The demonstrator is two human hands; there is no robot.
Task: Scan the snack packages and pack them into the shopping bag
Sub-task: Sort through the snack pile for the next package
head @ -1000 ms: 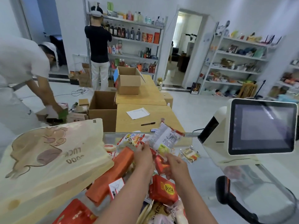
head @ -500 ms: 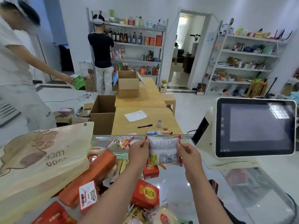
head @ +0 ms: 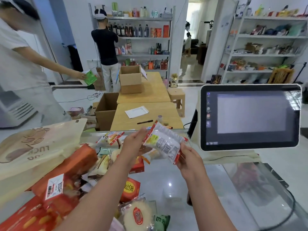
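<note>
Mid-scan step, judging by the pose. Clear snack packet [head: 164, 142] with red edges held up over the glass counter [head: 175, 184], tilted, printed back with barcode facing the wearer — likely turned to find the code before scanning. Right hand [head: 190, 158] pinching the packet's lower right corner, thumb and fingers clamped on it. Left hand [head: 134, 141] at the packet's upper left edge, fingers mostly straight and together, touching or just steadying — full grip not visible, cannot tell for sure. Touchscreen register [head: 250, 116] just right of the packet, screen lit, no scan result readable. Shopping bag [head: 35, 152] lying flat at left on the counter, printed side up, mouth not visibly open — needs opening before packing. Pile of unscanned-looking goods between bag and hands: long orange box [head: 66, 170], red box with yellow label [head: 130, 189], round rice-cake packet [head: 137, 215]. Most of the task left, by the look of it.
</note>
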